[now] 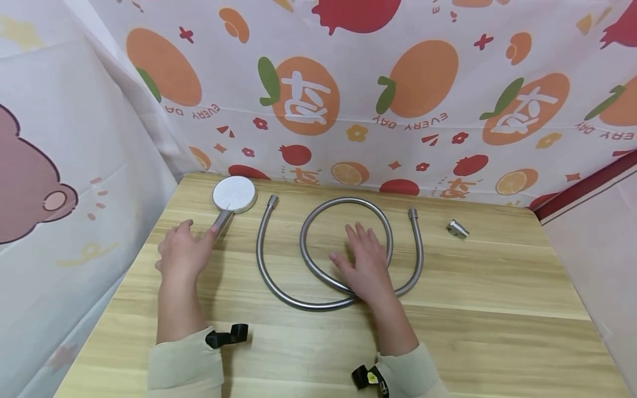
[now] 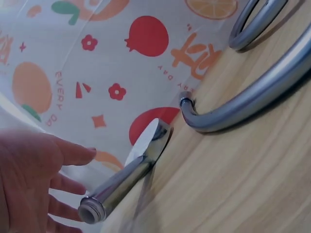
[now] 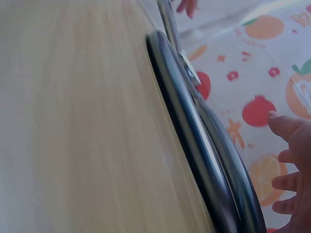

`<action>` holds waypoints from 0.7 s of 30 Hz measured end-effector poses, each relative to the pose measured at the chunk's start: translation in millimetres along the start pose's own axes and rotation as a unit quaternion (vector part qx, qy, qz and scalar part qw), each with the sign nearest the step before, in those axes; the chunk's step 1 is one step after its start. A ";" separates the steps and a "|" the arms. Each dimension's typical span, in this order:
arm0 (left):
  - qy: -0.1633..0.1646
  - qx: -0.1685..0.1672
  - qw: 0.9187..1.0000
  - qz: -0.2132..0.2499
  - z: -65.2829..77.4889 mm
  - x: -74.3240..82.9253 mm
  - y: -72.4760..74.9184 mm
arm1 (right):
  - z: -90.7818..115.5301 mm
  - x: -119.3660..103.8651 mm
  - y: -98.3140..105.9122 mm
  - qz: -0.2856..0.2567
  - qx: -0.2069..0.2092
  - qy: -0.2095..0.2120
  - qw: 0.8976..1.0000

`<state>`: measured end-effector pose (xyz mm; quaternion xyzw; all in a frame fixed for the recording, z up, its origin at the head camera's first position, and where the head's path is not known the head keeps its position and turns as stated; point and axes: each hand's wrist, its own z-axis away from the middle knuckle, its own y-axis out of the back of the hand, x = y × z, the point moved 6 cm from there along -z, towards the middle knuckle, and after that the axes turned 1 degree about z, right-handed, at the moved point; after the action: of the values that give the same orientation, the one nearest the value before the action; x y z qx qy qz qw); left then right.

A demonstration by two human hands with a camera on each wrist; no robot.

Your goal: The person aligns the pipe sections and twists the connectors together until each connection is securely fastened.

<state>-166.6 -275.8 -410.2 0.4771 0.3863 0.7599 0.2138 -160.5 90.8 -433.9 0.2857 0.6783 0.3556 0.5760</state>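
A shower head (image 1: 234, 194) with a round white face and chrome handle lies at the table's back left. My left hand (image 1: 181, 251) hovers beside the handle, fingers relaxed and thumb apart. In the left wrist view, the handle's threaded end (image 2: 92, 211) overlaps the fingertips, which are not curled round it. A grey metal shower hose (image 1: 318, 305) lies looped in the middle, both end nuts toward the back. Over the loop's right side is my right hand (image 1: 367, 265), fingers spread and holding nothing. The right wrist view shows the hose (image 3: 189, 131) beside that hand (image 3: 297, 160).
A small chrome fitting (image 1: 457, 229) lies at the back right of the wooden table (image 1: 497, 331). Fruit-printed cloth (image 1: 368, 72) hangs along the back edge, and a white cloth with a cartoon print (image 1: 99, 166) hangs at left.
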 end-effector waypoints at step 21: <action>-0.044 -0.089 0.994 0.055 -10.4 0.6 -32.0 | -33.3 -109.6 -87.8 0.141 -0.098 0.145 0.974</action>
<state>-177.5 -259.8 -437.8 0.5095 0.2805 0.7803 0.2300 -172.4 -52.9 -439.1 0.2659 0.6689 0.5358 0.4413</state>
